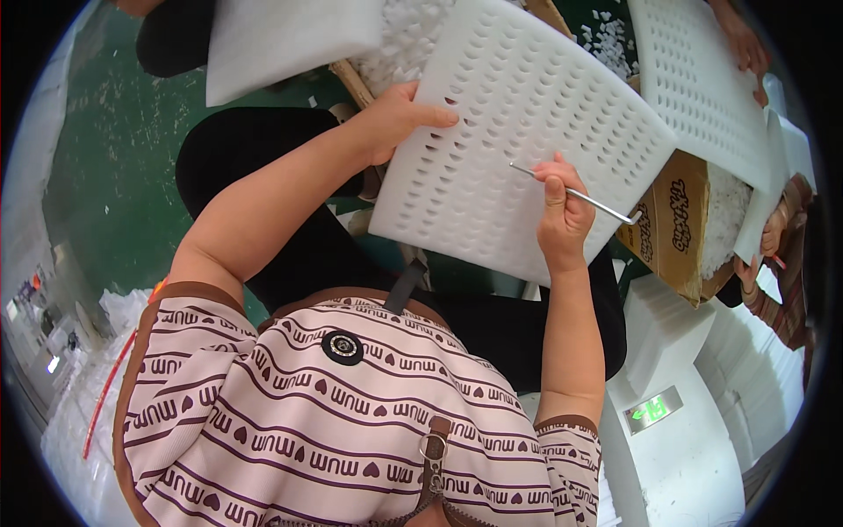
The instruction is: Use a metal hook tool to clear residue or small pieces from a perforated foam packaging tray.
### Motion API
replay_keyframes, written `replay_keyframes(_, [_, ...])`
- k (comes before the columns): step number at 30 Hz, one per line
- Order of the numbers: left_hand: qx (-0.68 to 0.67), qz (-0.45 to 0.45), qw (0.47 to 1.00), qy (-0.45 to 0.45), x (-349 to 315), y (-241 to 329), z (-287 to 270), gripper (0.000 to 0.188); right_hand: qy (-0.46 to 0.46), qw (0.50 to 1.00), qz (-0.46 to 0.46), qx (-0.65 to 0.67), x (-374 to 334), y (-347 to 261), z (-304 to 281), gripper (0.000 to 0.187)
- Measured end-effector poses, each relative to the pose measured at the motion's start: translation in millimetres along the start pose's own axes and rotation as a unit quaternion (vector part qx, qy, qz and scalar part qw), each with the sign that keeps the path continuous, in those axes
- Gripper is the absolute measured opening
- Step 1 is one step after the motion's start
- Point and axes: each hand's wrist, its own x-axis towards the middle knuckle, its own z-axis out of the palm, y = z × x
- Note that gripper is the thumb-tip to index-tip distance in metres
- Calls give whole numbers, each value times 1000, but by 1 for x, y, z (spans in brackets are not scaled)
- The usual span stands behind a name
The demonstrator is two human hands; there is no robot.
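The person's left hand [399, 119] was closed on the left edge of a white foam sheet [518, 132] punched with rows of small oval holes, the thumb lying across its face and the fingers hidden behind it. The sheet was held up tilted over the person's lap, in the middle of the view, well above the green floor [114, 167]. The right hand [562, 215] was curled shut around a thin metal rod [575, 195] with a bent end; the rod's straight tip touched the sheet's face near its centre, while the bent end stuck out to the right past the sheet's lower right edge.

Just right of the sheet stood a brown cardboard box [676, 228] holding small white foam bits. Far right, another person's hand [742, 39] rested on a second perforated foam sheet [702, 79]. At the far left lay a plain white foam slab [281, 39]. Stacks of white foam blocks [667, 334] sat near the right side, below the box. The person wore a striped patterned top [334, 413] and dark trousers [263, 167].
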Motion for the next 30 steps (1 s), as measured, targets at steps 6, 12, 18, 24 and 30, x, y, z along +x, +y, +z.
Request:
replay_keyframes(6, [4,10,1000,-26,0,-3,2,41,-60,955,-119,-266,-1,7,9,9])
replay_keyframes(12, [-43,7,999,-2,-1,-5,8,42,-33,983,-44,-172,-1,7,12,5])
replay_keyframes(18, [-18,0,1000,5,-3,-8,14,43,-30,982,-56,-180,-2,4,25,5])
replay_keyframes(24, [-22,10,1000,-9,-2,-4,12,43,-57,973,-76,-211,3,2,21,5])
replay_keyframes(30, [-22,16,999,-20,2,-7,7,42,-2,1000,20,12,-5,0,10,4])
